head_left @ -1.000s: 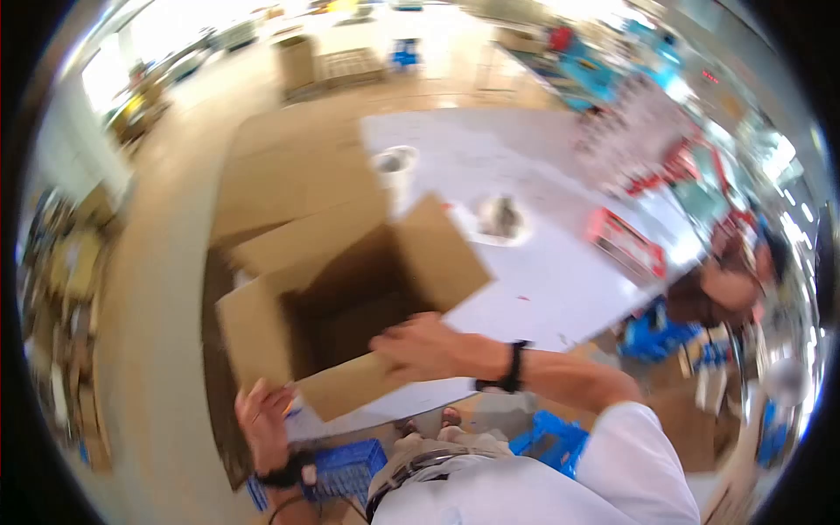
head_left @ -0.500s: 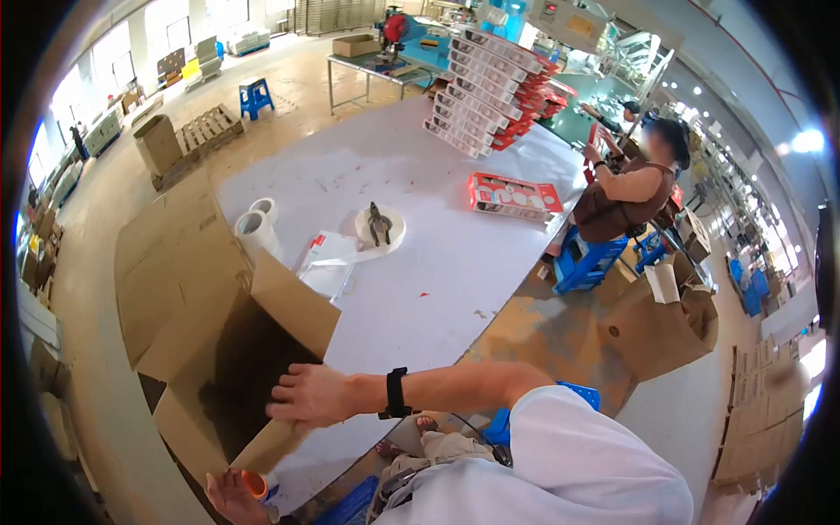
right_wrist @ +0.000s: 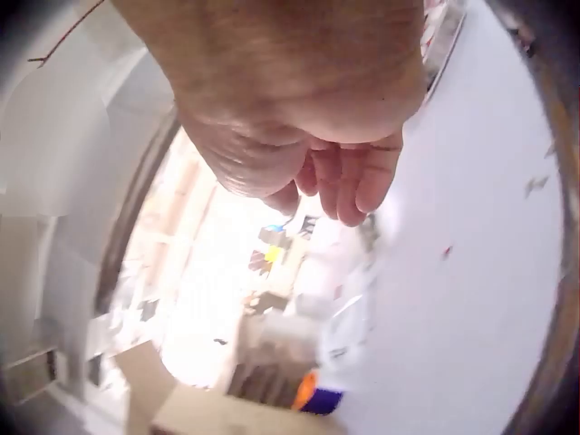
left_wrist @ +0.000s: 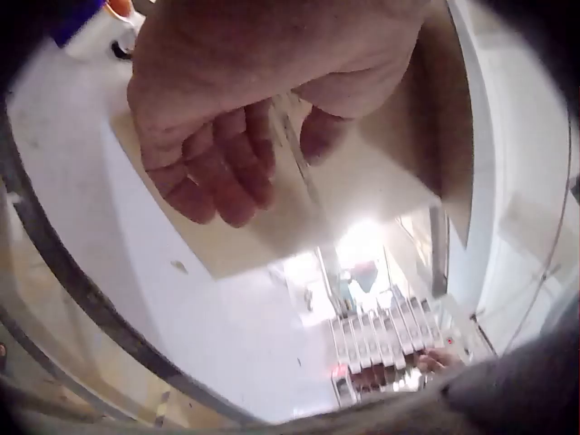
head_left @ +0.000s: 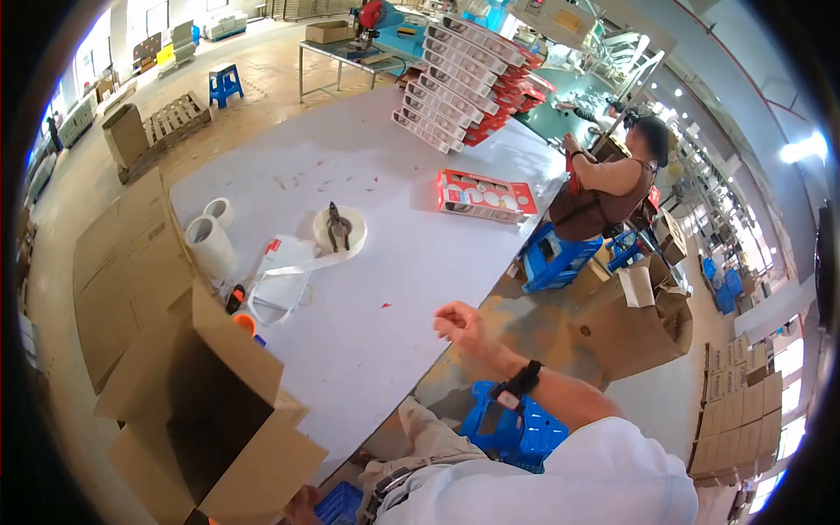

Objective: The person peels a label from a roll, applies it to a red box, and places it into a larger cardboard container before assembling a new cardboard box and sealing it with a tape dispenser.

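Note:
An empty-looking cardboard box (head_left: 260, 477) stands with its top flaps spread at the near left of the table. At its near flap, my left hand (head_left: 302, 507) shows only partly in the head view. In the left wrist view, the fingers lie on one side of the flap (left_wrist: 222, 258) and the thumb on the other, pinching its edge. My right hand (head_left: 464, 325) is raised over the table's near edge, away from the box. Its fingers hang loosely curled with nothing in them, as the right wrist view confirms. Beside the box is an orange round object (head_left: 244, 324).
Pliers (head_left: 338, 227) lie on a white roll (head_left: 357, 229), near two other white rolls (head_left: 208, 245). Red-and-white packages (head_left: 455, 87) are stacked at the back, with one package (head_left: 486, 196) closer. A seated person (head_left: 604, 188) is at the right, a blue stool (head_left: 490, 416) below me.
My right hand has left the box's flap and moved right over the table. The left hand stays at the near flap. The head view has swung right, shifting the box to the lower left.

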Motion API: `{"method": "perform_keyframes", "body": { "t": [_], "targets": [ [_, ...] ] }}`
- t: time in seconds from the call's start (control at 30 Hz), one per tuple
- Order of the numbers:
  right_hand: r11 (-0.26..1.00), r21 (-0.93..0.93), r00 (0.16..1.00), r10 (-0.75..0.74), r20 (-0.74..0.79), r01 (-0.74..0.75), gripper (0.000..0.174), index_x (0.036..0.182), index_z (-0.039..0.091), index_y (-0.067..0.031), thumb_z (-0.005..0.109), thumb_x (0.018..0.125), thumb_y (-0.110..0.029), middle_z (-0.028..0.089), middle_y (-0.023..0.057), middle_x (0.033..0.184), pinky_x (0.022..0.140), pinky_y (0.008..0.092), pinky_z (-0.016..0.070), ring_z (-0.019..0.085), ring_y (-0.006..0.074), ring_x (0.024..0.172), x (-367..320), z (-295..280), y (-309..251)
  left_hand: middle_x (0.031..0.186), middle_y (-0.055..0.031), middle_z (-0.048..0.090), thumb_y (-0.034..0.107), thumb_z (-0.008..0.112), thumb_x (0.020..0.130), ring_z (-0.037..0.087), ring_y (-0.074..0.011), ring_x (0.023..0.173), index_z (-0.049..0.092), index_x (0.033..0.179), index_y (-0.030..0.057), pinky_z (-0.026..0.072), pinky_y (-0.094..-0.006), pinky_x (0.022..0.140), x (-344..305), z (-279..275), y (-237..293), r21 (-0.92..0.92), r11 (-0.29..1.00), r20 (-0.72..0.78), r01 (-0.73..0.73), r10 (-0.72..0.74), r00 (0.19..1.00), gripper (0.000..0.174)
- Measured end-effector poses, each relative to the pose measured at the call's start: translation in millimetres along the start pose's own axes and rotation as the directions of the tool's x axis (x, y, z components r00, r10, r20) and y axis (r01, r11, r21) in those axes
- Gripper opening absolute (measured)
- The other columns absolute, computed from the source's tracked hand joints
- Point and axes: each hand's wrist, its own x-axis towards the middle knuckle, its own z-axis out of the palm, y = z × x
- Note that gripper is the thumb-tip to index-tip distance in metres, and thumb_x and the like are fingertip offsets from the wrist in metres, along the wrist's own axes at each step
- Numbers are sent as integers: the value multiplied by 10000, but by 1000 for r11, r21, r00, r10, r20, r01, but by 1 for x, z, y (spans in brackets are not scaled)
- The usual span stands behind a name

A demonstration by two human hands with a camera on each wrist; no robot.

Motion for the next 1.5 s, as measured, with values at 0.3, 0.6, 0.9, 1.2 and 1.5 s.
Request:
{"method": "perform_keyframes", "body": {
  "t": [0.3,0.6,0.9,1.2,1.5],
  "targets": [
    [793,-515,885,62,-462,-324,490,1153,666,-11,868,837,-327,763,105,933,779,380,594,740,219,833,173,-339,181,957,-88,739,41,719,954,712,-156,897,678,1092,-20,569,-296,829,99,302,39,389,909,43,-151,146,988,157],
    [687,-501,722,50,-690,-526,794,1463,539,-77,827,830,-461,669,224,1342,1029,476,506,655,374,1226,349,-530,210,927,-58,754,84,749,940,694,-128,856,730,1067,5,558,-294,808,171,497,45,705,707,21,-58,61,998,151],
    [991,-41,917,100,-387,-126,836,1648,208,-37,675,955,-31,598,140,1365,1014,373,545,624,235,1167,419,-554,275,982,-128,766,132,738,970,744,-238,938,738,1067,23,578,-366,835,225,576,42,795,571,175,-204,107,979,146],
    [972,125,975,184,126,-200,242,1141,733,33,637,935,-50,729,78,1038,831,277,601,710,146,894,329,-453,70,1531,-154,497,135,834,820,411,-391,1462,495,1510,96,368,-547,1176,302,680,31,748,257,462,-612,461,758,770],
    [972,102,882,146,448,-213,257,1142,733,75,638,967,-87,767,170,1029,801,369,671,786,249,893,254,-271,-114,1724,-162,241,144,918,682,162,-431,1603,249,1656,105,227,-598,1244,313,700,52,627,406,305,-664,657,690,1182]
  ]
}}
